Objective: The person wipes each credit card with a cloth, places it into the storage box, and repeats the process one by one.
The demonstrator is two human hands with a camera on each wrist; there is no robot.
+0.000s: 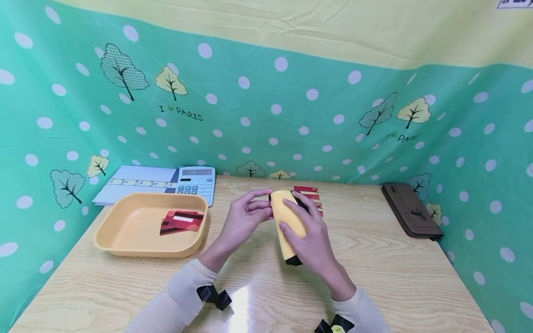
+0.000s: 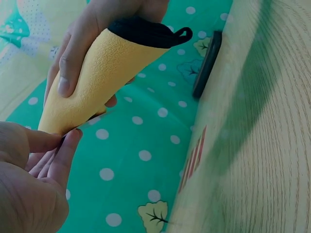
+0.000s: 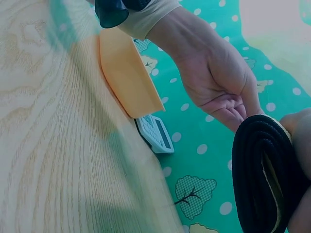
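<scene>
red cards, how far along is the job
Possibly done: the red cards in the tray. In hand: the left hand pinches a card against the yellow cloth the right hand grips. Probably left: the cards on the table, though the piles' order could be reversed.

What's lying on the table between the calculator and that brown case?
In the head view, red cards lie there, partly hidden by the right hand and the folded yellow cloth it holds.

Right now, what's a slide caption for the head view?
Left hand pinches a red card beside the folded yellow cloth gripped by the right hand.
</scene>
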